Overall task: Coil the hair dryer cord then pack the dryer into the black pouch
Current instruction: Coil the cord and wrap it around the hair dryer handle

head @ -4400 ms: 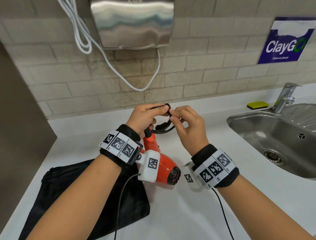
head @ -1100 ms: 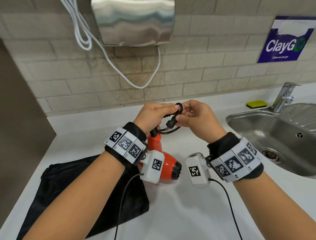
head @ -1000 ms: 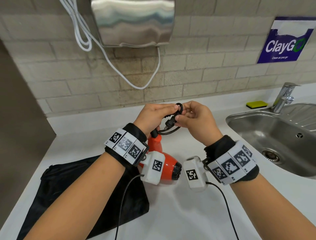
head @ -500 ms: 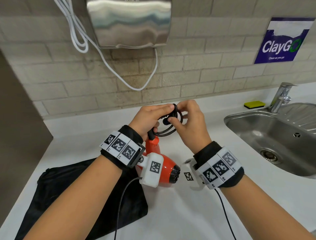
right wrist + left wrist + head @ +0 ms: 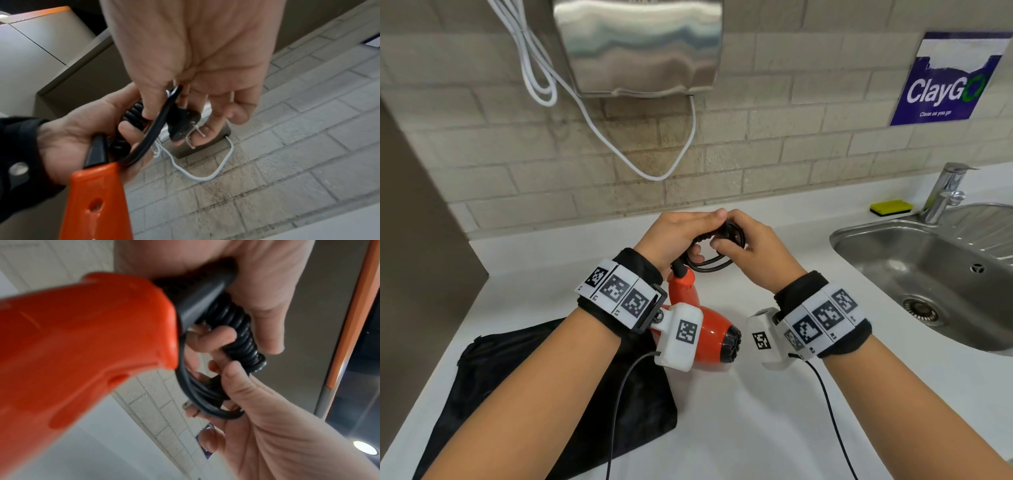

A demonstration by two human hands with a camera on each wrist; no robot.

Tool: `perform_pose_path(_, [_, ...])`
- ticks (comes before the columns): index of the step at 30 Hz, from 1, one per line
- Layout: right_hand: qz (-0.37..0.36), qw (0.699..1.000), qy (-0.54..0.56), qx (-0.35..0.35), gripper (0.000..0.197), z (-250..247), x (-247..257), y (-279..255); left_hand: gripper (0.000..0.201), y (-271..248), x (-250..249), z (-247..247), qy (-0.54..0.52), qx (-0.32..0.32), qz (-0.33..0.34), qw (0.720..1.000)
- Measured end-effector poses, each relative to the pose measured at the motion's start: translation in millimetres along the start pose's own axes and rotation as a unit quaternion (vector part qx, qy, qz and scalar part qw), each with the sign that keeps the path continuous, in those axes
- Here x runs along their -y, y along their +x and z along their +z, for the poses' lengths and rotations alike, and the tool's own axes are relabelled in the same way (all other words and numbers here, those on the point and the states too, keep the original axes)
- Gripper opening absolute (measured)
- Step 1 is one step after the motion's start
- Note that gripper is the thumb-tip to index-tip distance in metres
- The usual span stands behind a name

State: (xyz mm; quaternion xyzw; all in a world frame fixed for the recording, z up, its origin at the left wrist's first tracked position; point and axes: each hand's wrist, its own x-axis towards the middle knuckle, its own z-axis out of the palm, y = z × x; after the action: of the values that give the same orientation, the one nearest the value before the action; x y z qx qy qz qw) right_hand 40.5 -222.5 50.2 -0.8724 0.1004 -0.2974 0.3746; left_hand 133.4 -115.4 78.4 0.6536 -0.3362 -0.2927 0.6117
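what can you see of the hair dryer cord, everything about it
The hair dryer cord is black, rubbery-looking, and leaves the orange dryer handle through a black strain relief. Several turns are wound tight into a bundle, with a loose loop hanging below. The left hand grips the bundle at the handle's end; the right hand pinches the loop beside the two-pin plug. It is held above the counter, not touching it.

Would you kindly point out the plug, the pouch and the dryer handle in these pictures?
plug (image 5: 183, 123): right wrist view, on its black body just behind the prongs.
pouch (image 5: 524, 387): head view, on the flat black fabric beside the left forearm.
dryer handle (image 5: 86, 331): left wrist view, on its orange side.
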Motion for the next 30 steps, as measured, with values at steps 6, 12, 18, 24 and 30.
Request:
perform_pose_path(6, [0.020, 1.000, -0.001, 0.003, 0.018, 2, 1, -1, 0.012, -2, -3, 2, 0.037, -0.027, 0.016, 0.999])
perform_pose_path(12, [0.055, 0.998, 0.013, -0.018, 0.025, 5, -1, -4, 0.011, -1, -2, 0, 0.048, -0.025, 0.020, 0.998])
perform_pose_path(18, [0.091, 0.988, 0.036, -0.116, 0.013, 10, 1, -4, 0.020, 2, -2, 0, 0.058, -0.043, 0.044, 0.996])
perform_pose_path(24, [0.085, 0.989, 0.083, -0.085, 0.014, 9, 3, -4, 0.022, 1, 0, -1, 0.051, -0.004, 0.065, 0.997])
perform_pose_path(30, [0.080, 0.969, 0.235, 0.005, 0.013, 6, -4, -4, 0.024, 0, 1, 1, 0.034, 0.028, 0.059, 0.997])
